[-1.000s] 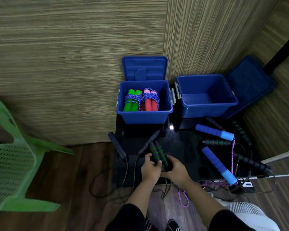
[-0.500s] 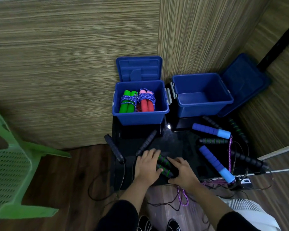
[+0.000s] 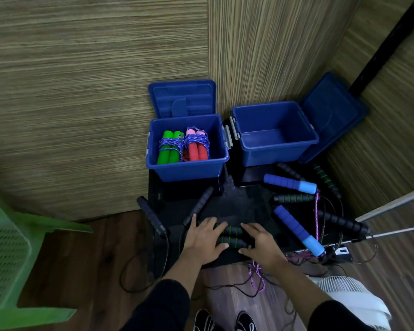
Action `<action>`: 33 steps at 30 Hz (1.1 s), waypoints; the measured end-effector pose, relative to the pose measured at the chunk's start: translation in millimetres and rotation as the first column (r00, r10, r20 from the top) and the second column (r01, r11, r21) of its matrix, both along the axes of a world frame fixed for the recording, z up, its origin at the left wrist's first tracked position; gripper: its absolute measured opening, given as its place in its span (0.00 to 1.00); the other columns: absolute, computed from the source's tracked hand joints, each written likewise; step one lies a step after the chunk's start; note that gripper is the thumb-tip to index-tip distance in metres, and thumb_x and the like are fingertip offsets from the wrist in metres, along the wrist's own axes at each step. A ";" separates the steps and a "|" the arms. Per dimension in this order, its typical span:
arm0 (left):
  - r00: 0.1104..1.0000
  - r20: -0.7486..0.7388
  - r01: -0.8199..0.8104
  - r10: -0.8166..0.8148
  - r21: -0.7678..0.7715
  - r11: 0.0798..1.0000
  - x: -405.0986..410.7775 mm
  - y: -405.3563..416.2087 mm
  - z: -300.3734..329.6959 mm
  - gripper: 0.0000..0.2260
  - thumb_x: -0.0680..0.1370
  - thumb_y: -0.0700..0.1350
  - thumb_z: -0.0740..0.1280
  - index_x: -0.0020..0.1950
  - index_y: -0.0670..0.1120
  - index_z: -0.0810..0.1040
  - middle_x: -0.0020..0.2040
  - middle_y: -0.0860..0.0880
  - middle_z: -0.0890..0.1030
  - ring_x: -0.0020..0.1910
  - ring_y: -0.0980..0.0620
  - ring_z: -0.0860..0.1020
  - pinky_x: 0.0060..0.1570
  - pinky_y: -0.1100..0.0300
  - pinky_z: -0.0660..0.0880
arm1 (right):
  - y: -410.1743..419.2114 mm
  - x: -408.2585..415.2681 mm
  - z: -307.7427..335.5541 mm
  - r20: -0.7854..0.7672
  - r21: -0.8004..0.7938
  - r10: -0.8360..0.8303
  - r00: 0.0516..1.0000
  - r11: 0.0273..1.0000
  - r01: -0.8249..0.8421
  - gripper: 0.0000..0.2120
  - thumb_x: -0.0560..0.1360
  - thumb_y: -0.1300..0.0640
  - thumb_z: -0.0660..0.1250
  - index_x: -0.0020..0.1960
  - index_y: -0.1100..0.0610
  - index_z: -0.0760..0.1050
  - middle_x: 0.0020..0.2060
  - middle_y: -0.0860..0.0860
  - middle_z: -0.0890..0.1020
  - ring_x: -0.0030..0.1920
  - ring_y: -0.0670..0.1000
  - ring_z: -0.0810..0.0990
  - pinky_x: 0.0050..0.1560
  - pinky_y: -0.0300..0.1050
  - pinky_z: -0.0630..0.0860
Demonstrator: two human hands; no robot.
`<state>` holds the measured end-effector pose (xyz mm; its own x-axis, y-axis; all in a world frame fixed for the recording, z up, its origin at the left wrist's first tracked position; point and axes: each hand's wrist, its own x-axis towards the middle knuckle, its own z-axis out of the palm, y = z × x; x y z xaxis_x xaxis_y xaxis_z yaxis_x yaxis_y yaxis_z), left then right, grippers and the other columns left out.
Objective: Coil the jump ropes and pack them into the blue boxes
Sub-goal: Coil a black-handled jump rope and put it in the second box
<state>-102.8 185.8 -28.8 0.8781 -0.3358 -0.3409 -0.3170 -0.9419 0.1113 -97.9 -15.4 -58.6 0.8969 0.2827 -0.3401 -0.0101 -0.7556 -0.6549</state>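
Two black handles with green bands [image 3: 232, 236] lie side by side near the front edge of the black table [image 3: 246, 204]. My left hand [image 3: 204, 238] rests flat on their left ends, and my right hand [image 3: 261, 242] rests flat on their right ends, fingers spread. The left blue box [image 3: 188, 169] holds a coiled green-handled rope [image 3: 169, 149] and a coiled red-handled rope [image 3: 197, 146]. The right blue box [image 3: 275, 137] is empty. Thin black cords hang off the table's front edge to the floor.
Two plain black handles [image 3: 151, 216] lie to the left of my hands. Blue handles [image 3: 296, 229], more black handles [image 3: 342, 222] and a pink cord [image 3: 317, 216] lie tangled at right. A green plastic chair [image 3: 12, 259] stands at left, a white fan [image 3: 349, 297] at lower right. Both box lids lean on the wall.
A second ago both hands gripped the two green-banded handles upright above the table. They have laid them flat on the table and opened, now resting on top of them.
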 end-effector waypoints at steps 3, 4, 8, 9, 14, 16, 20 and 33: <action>1.000 -0.008 0.010 -0.010 0.008 1.000 -0.3 -5.3 -1.2 0.26 0.81 0.59 0.56 0.76 0.50 0.58 0.74 0.47 0.60 0.75 0.47 0.57 0.74 0.43 0.50 | -8.5 1.7 -0.5 -0.021 0.030 -0.053 0.998 0.998 0.053 0.42 0.65 0.59 0.78 0.74 0.58 0.60 0.65 0.51 0.67 0.63 0.47 0.67 0.62 0.30 0.61; 1.000 0.000 0.011 -0.011 0.003 1.000 -0.5 -6.1 -2.3 0.25 0.81 0.58 0.57 0.75 0.49 0.59 0.74 0.46 0.61 0.74 0.46 0.58 0.73 0.45 0.52 | -11.8 1.9 -1.2 -0.033 0.015 -0.023 0.999 1.000 0.023 0.43 0.65 0.61 0.77 0.74 0.59 0.59 0.63 0.50 0.66 0.61 0.46 0.67 0.61 0.29 0.60; 0.995 0.037 0.091 -0.092 0.036 0.995 -0.8 -6.3 -7.0 0.25 0.81 0.57 0.56 0.75 0.47 0.59 0.75 0.45 0.62 0.70 0.42 0.63 0.67 0.45 0.58 | -24.5 6.7 -7.3 -0.049 -0.011 -0.026 0.998 1.000 0.026 0.40 0.63 0.65 0.77 0.72 0.59 0.65 0.50 0.52 0.71 0.48 0.48 0.74 0.48 0.25 0.65; 0.993 0.038 0.110 -0.112 0.056 0.992 -0.4 -5.9 -8.0 0.26 0.81 0.58 0.56 0.76 0.47 0.58 0.75 0.45 0.61 0.70 0.42 0.63 0.66 0.44 0.58 | -26.2 7.6 -9.3 -0.045 -0.017 -0.029 0.999 0.999 0.028 0.39 0.63 0.65 0.78 0.71 0.59 0.66 0.47 0.53 0.72 0.46 0.48 0.74 0.46 0.24 0.65; 0.984 0.004 0.176 -0.178 0.111 0.978 -0.8 -3.2 -12.5 0.29 0.81 0.61 0.52 0.79 0.55 0.45 0.76 0.46 0.58 0.70 0.40 0.61 0.66 0.43 0.57 | -29.0 7.4 -15.9 -0.048 -0.017 -0.004 0.999 1.000 0.003 0.38 0.66 0.65 0.76 0.72 0.60 0.63 0.49 0.56 0.77 0.49 0.50 0.75 0.47 0.24 0.66; 0.980 -0.018 0.197 -0.197 0.138 0.971 -0.8 -3.5 -13.3 0.30 0.81 0.62 0.52 0.78 0.56 0.42 0.78 0.46 0.55 0.70 0.39 0.60 0.67 0.42 0.57 | -29.1 8.2 -17.3 -0.051 -0.015 -0.014 0.999 1.000 0.013 0.36 0.67 0.65 0.74 0.72 0.59 0.64 0.54 0.59 0.78 0.54 0.53 0.77 0.49 0.25 0.65; 0.975 -0.003 0.219 -0.221 0.140 0.966 -2.9 -5.9 -15.0 0.29 0.82 0.61 0.51 0.78 0.57 0.39 0.75 0.44 0.58 0.67 0.38 0.63 0.65 0.42 0.59 | -30.1 10.4 -13.5 -0.063 0.012 -0.022 0.998 1.000 0.023 0.30 0.71 0.65 0.71 0.71 0.60 0.66 0.52 0.60 0.79 0.52 0.53 0.77 0.47 0.22 0.65; 0.976 -0.096 -0.211 0.196 -0.643 0.737 8.5 -18.2 56.8 0.25 0.79 0.58 0.62 0.71 0.73 0.54 0.60 0.56 0.69 0.54 0.53 0.76 0.57 0.59 0.71 | -24.4 59.6 83.8 -0.104 0.543 -0.246 0.964 0.798 0.262 0.15 0.76 0.66 0.64 0.62 0.62 0.76 0.41 0.53 0.78 0.38 0.44 0.77 0.45 0.39 0.77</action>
